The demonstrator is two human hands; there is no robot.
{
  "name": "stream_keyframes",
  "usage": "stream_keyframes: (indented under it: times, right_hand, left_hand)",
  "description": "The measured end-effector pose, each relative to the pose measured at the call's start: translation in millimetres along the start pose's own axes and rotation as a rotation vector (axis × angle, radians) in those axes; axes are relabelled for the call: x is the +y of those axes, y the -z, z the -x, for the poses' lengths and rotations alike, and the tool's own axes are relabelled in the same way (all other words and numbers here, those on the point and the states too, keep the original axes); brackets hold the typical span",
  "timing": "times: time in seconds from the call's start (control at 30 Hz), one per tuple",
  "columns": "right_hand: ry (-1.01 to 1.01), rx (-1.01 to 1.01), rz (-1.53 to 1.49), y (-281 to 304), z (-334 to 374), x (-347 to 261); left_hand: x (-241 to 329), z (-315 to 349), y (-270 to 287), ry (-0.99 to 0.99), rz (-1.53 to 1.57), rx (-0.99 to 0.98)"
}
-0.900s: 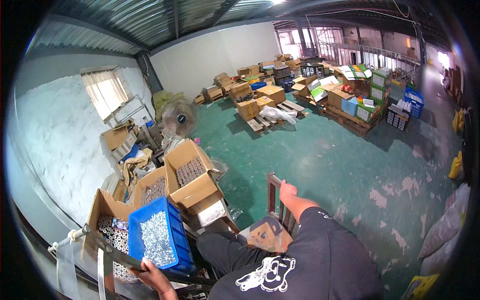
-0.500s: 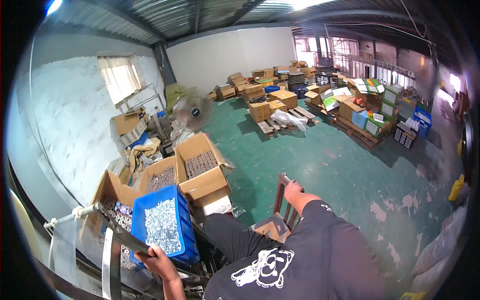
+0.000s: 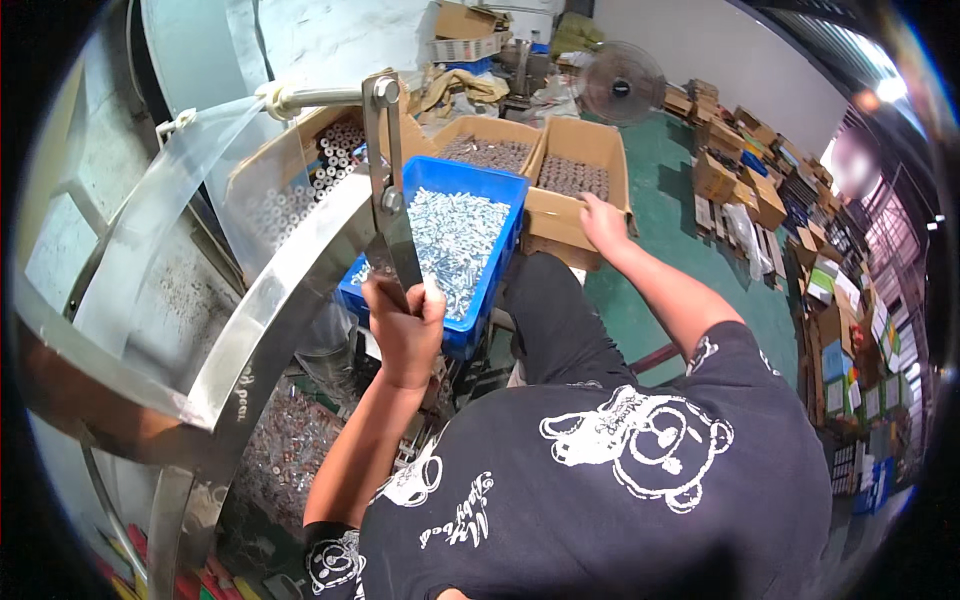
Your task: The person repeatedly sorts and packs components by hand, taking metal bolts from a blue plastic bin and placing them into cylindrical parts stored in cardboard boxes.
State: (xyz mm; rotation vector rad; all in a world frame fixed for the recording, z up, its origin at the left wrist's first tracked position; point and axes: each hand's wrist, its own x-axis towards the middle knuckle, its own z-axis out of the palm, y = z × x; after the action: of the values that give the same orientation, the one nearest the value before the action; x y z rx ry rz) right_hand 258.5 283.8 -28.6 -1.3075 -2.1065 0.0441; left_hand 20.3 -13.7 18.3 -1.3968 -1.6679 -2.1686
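My left hand (image 3: 405, 335) is wrapped round the lower end of a flat metal bar (image 3: 398, 250), bolted to a steel frame. Just beyond it, a blue plastic bin (image 3: 510, 225) holds a heap of small silvery metal parts (image 3: 455, 235), too small to name surely. My right hand (image 3: 605, 226) reaches forward over the near flap of an open cardboard box (image 3: 560, 215), its fingers partly stretched and nothing visible in them. I cannot tell whether they touch the flap. Rows of brownish cylindrical pieces (image 3: 572, 178) fill that box.
Another cardboard box (image 3: 485, 128) of brownish pieces stands behind the bin. White ring-ended pieces (image 3: 335, 155) lie to its left, partly behind a clear plastic sheet (image 3: 270, 185). A curved steel frame (image 3: 270, 290) rises at left. A fan (image 3: 620, 85) and stacked cartons (image 3: 750, 185) stand farther off.
My view has swung left and down toward the bin. My right hand has let go of a brown chair-like frame and moved over the cardboard box. The left hand still grips the metal bar.
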Motion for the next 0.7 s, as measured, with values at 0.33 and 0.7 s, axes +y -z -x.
stream_keyframes:
  times: [0.33, 0.7]
  right_hand:
    - [0.780, -0.723, 0.230, -136.8, -146.9, -116.7]
    - [1.468, -1.031, 0.346, -223.2, -205.5, -136.3]
  left_hand:
    - [-22.7, 15.3, -10.2, 0.080, -0.057, 0.105]
    - [11.8, 44.1, -27.8, 0.280, -0.365, 0.271]
